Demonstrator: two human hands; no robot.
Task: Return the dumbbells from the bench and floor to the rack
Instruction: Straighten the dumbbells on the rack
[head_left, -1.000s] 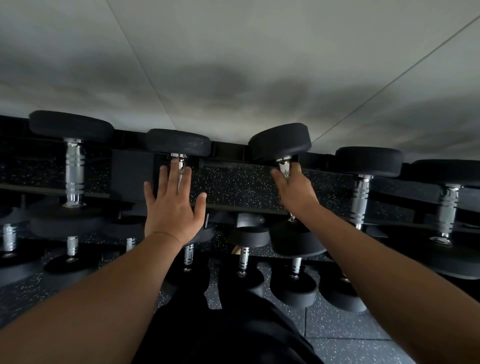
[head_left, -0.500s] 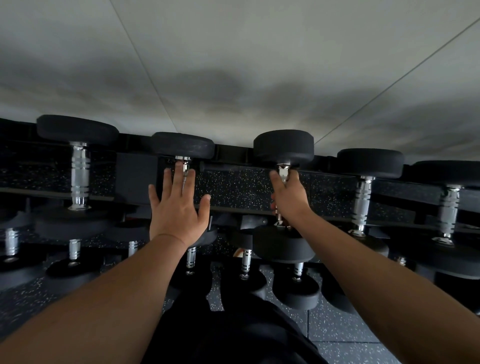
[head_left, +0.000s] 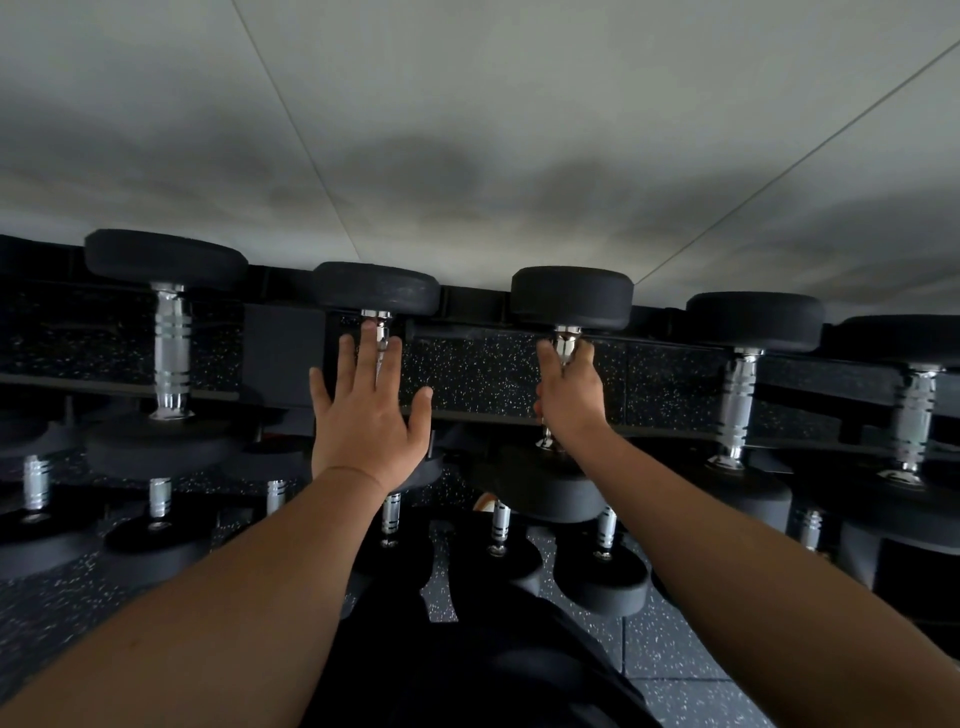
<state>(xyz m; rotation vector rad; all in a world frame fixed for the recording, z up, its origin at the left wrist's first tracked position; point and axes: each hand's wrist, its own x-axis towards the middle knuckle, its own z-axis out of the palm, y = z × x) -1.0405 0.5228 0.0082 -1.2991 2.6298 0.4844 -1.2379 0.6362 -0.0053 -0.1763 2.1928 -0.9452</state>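
I am looking down at the rack (head_left: 467, 410), its top tier running left to right across my view, with dumbbells seated on it and their handles pointing away from me, near head low and far head up against the wall (head_left: 467, 130). My right hand (head_left: 569, 400) is curled round the chrome handle of the right dumbbell (head_left: 571, 297), fingers and thumb wrapped about the shaft just under its far head; the near head shows dark below my wrist. That dumbbell's long axis runs near to far, in line with my forearm, and it looks level with its neighbours on the tier, so I judge it is seated or nearly so, though I cannot see the cradle contact under the near head. My left hand (head_left: 366, 415) is flat and spread, fingers straight, holding nothing; its fingertips (head_left: 370, 332) lie over the handle of the left dumbbell (head_left: 376, 287), and I cannot tell whether they touch it or only hover in front. Everything the coming move turns on lies straight ahead of the right hand: if the weight is settled, that hand only needs to uncurl and draw back toward me along the handle's axis. More dumbbells sit on the lower tier (head_left: 498, 525), near my legs, above the speckled floor (head_left: 665, 665).
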